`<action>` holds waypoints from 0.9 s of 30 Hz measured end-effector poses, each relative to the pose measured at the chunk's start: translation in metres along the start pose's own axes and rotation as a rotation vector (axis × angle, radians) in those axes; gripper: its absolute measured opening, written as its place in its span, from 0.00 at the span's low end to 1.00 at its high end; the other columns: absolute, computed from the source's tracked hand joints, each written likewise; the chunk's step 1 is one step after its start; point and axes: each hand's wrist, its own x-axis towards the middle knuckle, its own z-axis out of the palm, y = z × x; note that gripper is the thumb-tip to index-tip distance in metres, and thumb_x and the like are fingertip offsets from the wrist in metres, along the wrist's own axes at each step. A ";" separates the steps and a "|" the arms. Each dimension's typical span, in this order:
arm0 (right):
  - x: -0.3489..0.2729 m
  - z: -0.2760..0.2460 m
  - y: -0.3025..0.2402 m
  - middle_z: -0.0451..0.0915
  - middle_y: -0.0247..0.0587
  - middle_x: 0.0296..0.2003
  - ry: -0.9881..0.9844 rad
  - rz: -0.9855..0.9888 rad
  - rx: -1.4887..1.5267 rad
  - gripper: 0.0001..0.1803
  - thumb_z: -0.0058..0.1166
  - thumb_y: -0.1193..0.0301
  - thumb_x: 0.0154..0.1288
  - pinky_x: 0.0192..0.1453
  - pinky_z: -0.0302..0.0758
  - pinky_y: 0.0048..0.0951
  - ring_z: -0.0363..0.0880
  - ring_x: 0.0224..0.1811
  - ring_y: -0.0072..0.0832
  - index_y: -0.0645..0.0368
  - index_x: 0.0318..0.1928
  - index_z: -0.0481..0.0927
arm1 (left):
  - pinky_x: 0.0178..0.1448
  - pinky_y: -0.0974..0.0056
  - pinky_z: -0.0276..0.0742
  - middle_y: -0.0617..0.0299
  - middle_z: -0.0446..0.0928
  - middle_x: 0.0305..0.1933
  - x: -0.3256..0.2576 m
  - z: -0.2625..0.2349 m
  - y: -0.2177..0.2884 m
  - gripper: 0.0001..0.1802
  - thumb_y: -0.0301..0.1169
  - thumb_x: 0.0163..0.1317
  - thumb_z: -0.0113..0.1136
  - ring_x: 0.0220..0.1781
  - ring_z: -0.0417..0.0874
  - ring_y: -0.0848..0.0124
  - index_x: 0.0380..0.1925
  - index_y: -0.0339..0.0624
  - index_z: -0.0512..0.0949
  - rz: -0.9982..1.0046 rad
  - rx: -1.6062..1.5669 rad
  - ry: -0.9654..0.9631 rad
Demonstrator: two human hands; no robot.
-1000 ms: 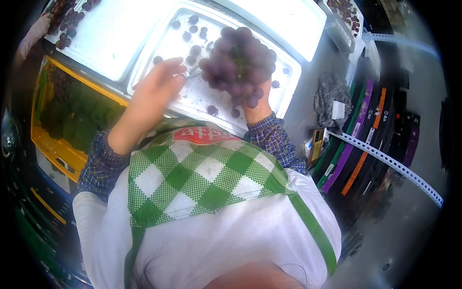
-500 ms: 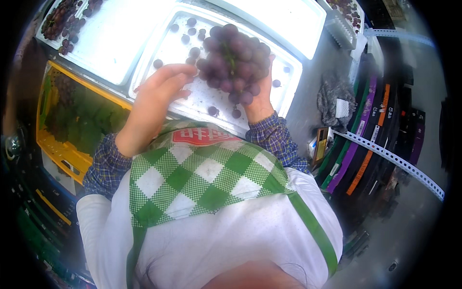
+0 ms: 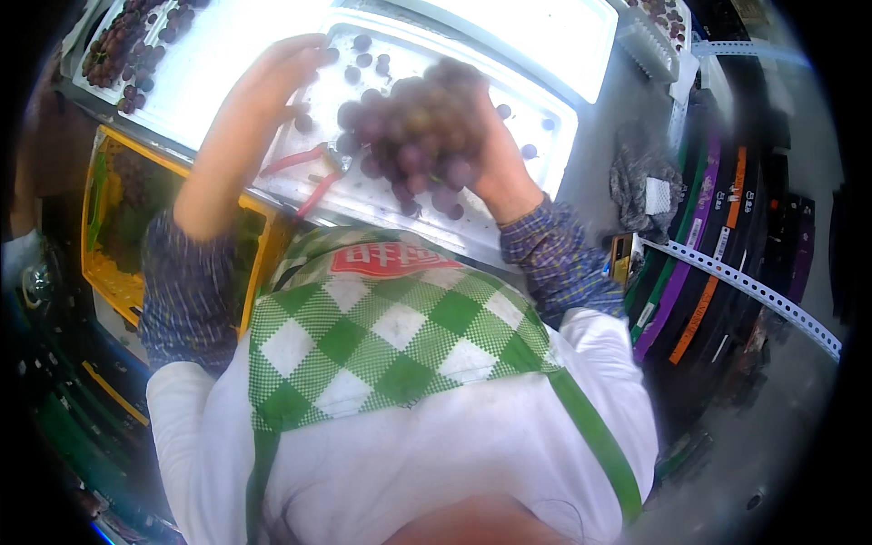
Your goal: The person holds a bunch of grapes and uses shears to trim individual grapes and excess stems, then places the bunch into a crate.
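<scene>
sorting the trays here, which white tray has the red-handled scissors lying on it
The middle tray, the one under the grape bunch held in the right hand. The scissors lie at its near-left edge; the left tray holds only grapes.

Right hand [image 3: 495, 168] grips a grape bunch [image 3: 418, 136] over a white tray [image 3: 545, 113] (loose grapes scattered); left hand [image 3: 277, 77] reaches above red scissors [image 3: 304, 177].

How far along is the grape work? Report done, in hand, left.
Done: loose grapes lie scattered on the white tray. In hand: right hand holds a purple bunch; left hand reaches among them, red scissors lying beside. Left: apparently the yellow crate's grapes.
</scene>
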 end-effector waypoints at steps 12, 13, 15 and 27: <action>0.002 0.035 -0.037 0.71 0.52 0.66 -0.091 0.380 -0.301 0.38 0.48 0.42 0.73 0.68 0.73 0.46 0.73 0.67 0.43 0.59 0.69 0.67 | 0.63 0.60 0.80 0.52 0.77 0.62 0.027 0.044 -0.058 0.34 0.56 0.76 0.44 0.60 0.81 0.64 0.66 0.37 0.69 -0.481 -0.600 -0.541; 0.006 0.037 -0.037 0.70 0.53 0.67 -0.090 0.386 -0.322 0.39 0.48 0.41 0.73 0.68 0.72 0.49 0.71 0.68 0.46 0.60 0.69 0.67 | 0.62 0.60 0.80 0.52 0.78 0.61 0.026 0.042 -0.061 0.34 0.56 0.75 0.45 0.59 0.82 0.64 0.65 0.37 0.69 -0.462 -0.674 -0.533; 0.003 0.037 -0.046 0.68 0.54 0.67 0.045 0.464 -0.489 0.41 0.50 0.42 0.72 0.67 0.69 0.59 0.67 0.69 0.50 0.62 0.70 0.65 | 0.58 0.59 0.83 0.53 0.81 0.55 0.027 0.036 -0.070 0.33 0.55 0.75 0.46 0.54 0.85 0.63 0.63 0.37 0.72 -0.420 -0.852 -0.590; -0.025 0.036 -0.019 0.75 0.47 0.59 0.057 0.106 -0.343 0.42 0.52 0.55 0.75 0.58 0.76 0.34 0.78 0.57 0.32 0.66 0.76 0.51 | 0.67 0.52 0.76 0.48 0.76 0.62 0.008 0.024 -0.127 0.32 0.50 0.74 0.40 0.61 0.80 0.57 0.65 0.36 0.69 -0.393 -0.965 -0.239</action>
